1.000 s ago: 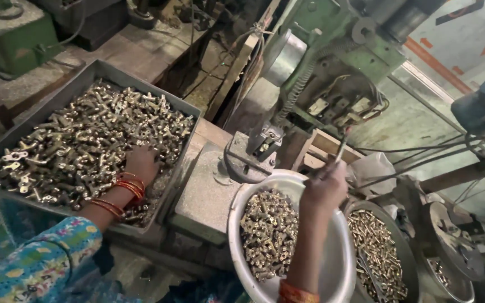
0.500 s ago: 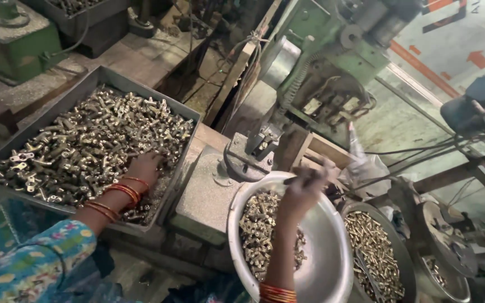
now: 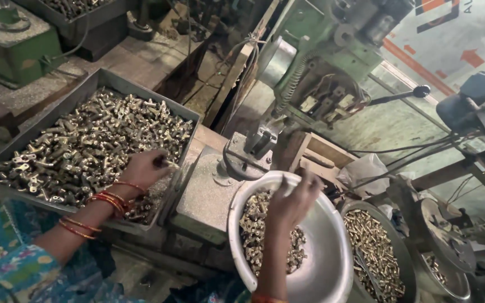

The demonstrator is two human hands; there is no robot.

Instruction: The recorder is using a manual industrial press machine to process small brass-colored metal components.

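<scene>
While resting in the grey metal tray [image 3: 40, 126] of brass fittings [image 3: 85, 146], left hand [image 3: 144, 168] pinching one fitting; right hand [image 3: 293, 199] over the steel bowl [image 3: 332, 258] of fittings, fingers curled, grip unclear.

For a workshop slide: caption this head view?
Left hand picks from tray of metal parts; right hand hovers over steel bowl.

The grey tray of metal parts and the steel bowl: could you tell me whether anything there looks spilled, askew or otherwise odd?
Nothing stands out. The metal parts lie heaped inside the grey tray, where the left hand rests on them. The right hand hovers over the steel bowl, whose parts stay inside it. No spill shows on the block between.
</scene>
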